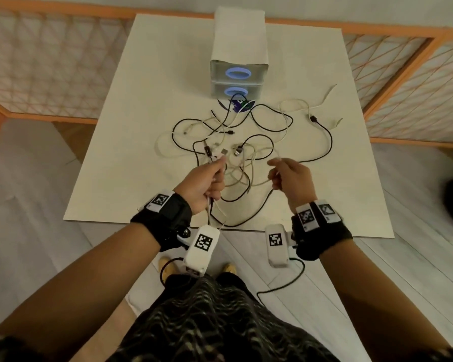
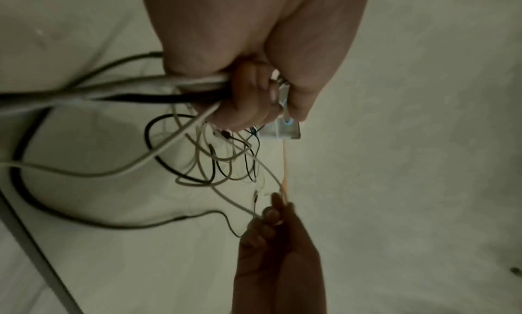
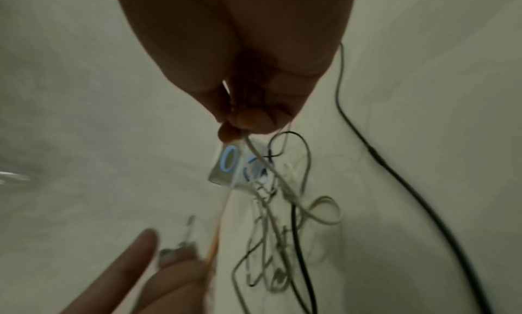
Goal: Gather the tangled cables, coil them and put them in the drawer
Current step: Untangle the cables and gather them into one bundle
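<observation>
A tangle of black and white cables point(image 1: 246, 142) sprawls over the middle of the white table point(image 1: 131, 105). My left hand point(image 1: 207, 178) is lifted over the near part of the table and grips a bundle of several cable ends point(image 2: 197, 88), plugs poking out past its knuckles. To its right my right hand point(image 1: 285, 176) pinches a single white cable point(image 3: 271, 173) that runs back into the tangle. A small translucent drawer unit point(image 1: 239, 74) with two blue ring handles stands at the far side; both drawers look closed.
A dark round sticker point(image 1: 236, 103) lies under the cables just in front of the drawer unit. One black cable loop point(image 1: 225, 223) hangs over the table's near edge. Orange-framed lattice panels point(image 1: 50, 61) stand beyond the table on both sides.
</observation>
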Tool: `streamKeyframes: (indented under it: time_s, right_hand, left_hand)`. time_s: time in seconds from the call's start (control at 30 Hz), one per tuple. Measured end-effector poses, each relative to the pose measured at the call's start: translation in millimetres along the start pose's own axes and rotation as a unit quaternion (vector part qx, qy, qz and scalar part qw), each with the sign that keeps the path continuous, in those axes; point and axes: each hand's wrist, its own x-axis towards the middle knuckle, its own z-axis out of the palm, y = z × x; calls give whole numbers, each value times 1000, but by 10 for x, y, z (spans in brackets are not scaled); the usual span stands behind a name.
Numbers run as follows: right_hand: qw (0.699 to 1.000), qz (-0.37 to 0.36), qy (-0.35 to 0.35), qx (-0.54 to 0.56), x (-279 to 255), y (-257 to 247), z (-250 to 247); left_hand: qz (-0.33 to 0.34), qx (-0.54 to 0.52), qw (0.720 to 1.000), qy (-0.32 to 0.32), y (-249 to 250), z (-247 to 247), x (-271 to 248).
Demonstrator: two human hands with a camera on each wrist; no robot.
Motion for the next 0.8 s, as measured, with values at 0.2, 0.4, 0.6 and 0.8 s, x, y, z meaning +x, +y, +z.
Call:
streamKeyframes:
  time_s: [0.2, 0.4, 0.6, 0.8]
  right_hand:
    - [960, -259, 15, -101, -608, -193, 86]
    - [922, -284, -1, -262, -649, 382, -29]
    - [974, -137, 28, -176, -669, 524, -153]
    - [953, -268, 76, -118, -637, 140, 55]
  left_hand:
    - [-6, -28, 996, -87, 121, 498, -11]
    - [57, -127, 987, -77, 378, 554, 203]
    - [-18, -97, 992, -80, 479, 264, 216]
    - [-76, 29, 993, -90, 97, 443, 87]
